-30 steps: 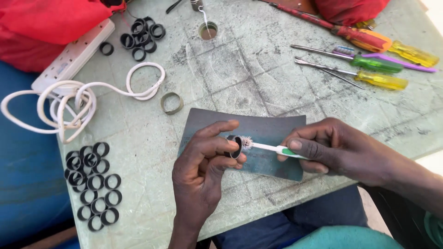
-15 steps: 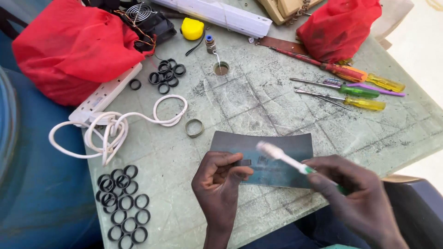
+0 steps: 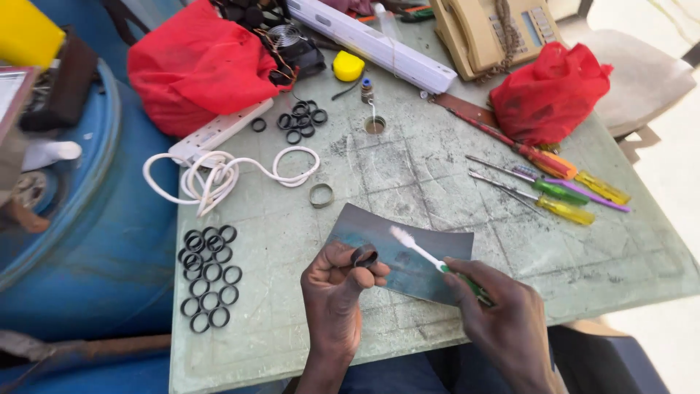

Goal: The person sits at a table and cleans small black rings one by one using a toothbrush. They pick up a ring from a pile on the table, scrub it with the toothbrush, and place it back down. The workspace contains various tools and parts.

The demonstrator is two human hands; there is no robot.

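Head view, low centre of the frame: the left hand (image 3: 337,292) pinches a small black ring (image 3: 364,256) between thumb and fingertips, held just above a dark curved sheet (image 3: 430,273) on the green table (image 3: 408,168); the right hand (image 3: 507,325), lower right, grips the green handle of a white toothbrush (image 3: 419,250), its bristle head up and just right of the ring, apparently not touching it. Rows of black rings (image 3: 208,277) lie at the lower left; screwdrivers (image 3: 554,191) lie at the right, near a red bag (image 3: 550,91); a coiled white cable (image 3: 219,175) sits at the left.
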